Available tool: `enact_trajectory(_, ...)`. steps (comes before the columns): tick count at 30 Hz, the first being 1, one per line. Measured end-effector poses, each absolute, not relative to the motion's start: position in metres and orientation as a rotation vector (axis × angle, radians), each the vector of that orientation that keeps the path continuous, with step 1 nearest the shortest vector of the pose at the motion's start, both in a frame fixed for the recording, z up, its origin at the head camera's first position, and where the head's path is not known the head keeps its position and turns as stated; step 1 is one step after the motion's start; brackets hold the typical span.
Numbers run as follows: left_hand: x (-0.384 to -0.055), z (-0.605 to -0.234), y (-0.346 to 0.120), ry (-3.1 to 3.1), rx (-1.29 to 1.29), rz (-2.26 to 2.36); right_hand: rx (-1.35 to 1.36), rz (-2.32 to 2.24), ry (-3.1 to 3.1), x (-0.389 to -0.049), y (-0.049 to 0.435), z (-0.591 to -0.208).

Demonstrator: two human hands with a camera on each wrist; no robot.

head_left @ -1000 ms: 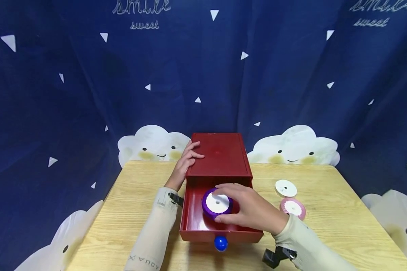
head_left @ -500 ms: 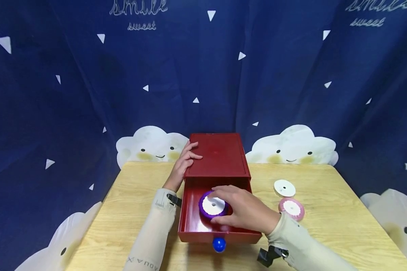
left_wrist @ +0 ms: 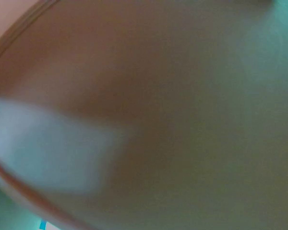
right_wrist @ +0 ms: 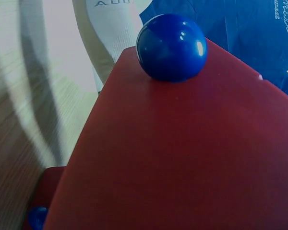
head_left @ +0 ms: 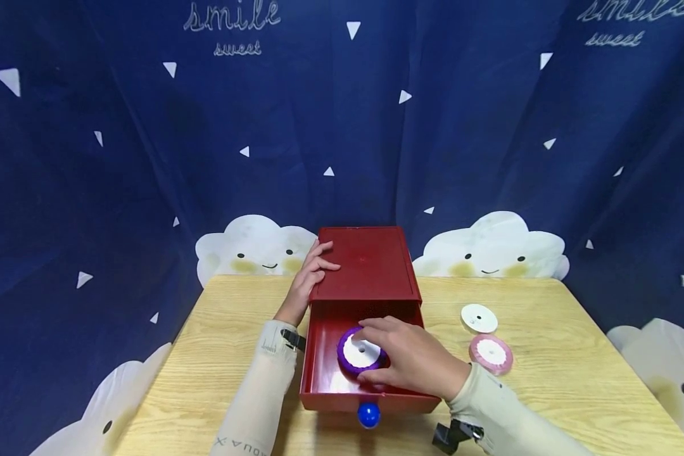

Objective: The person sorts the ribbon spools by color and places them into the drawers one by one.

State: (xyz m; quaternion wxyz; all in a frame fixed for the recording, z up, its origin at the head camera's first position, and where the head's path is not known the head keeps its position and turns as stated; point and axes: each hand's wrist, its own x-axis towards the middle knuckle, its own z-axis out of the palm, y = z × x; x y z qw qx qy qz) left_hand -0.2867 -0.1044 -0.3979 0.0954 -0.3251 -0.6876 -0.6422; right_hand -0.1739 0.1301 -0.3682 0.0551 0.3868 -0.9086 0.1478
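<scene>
A red drawer box (head_left: 365, 266) stands on the table with its drawer (head_left: 322, 373) pulled out toward me. My left hand (head_left: 308, 278) rests at the box's left top edge, its fingers stretched over the lid. Inside the drawer lies a purple ribbon spool (head_left: 353, 366) with a white face. My right hand (head_left: 413, 354) reaches in from the right and holds this spool, with its fingers over the far side and its thumb at the near side. The right wrist view shows the red drawer front with its round blue knob (right_wrist: 172, 48). Only a blur fills the left wrist view.
A pink ribbon spool (head_left: 492, 354) and a white disc-faced spool (head_left: 479, 318) lie on the wooden table (head_left: 234, 361), right of the box. Behind the table hangs a dark blue curtain (head_left: 296, 114) with white triangles and clouds.
The purple ribbon spool and my right hand have shifted slightly toward the drawer's front. My left hand stays on the box. The whole head view has moved a little.
</scene>
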Motion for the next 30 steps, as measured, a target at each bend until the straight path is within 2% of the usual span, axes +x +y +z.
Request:
enact_trajectory(13,-0.2860,-0.3985,-0.1026,-2.010,-0.976,-1.912,1.165,0.298,-2.806,-0.1730,0.1322,-0.3713)
enact_trajectory(30,-0.2869,-0.3995,-0.1038,-2.016,-0.983,-1.910,1.158,0.386,-2.714,-0.1727,0.1334,-0.3725)
